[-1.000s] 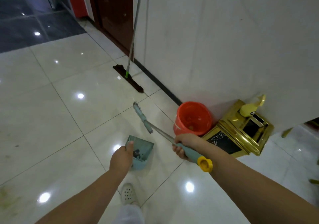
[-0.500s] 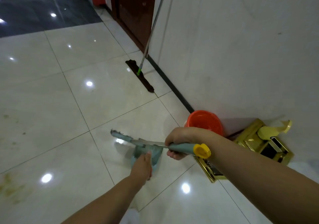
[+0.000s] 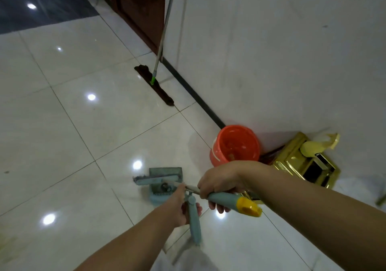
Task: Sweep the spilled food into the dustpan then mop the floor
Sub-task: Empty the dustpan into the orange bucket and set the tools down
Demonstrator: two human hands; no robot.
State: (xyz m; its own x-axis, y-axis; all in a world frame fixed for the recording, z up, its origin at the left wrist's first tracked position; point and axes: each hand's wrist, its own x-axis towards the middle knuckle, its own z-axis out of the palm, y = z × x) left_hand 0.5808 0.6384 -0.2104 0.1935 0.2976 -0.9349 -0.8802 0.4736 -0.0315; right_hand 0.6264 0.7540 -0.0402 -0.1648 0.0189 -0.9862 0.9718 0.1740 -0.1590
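The teal plastic dustpan [image 3: 165,185] sat on glossy white floor tiles [image 3: 69,137] at 6 o'clock, the brush [image 3: 156,180] head across it. Your left hand [image 3: 179,206] gripped the dustpan's handle; your right hand [image 3: 221,184] was closed around the brush's yellow-capped grip. Half a second earlier the brush had hung higher. A round orange bucket [image 3: 235,145] stood at 3 o'clock, the flat mop [image 3: 154,81] at 12 against the wall [image 3: 271,51].
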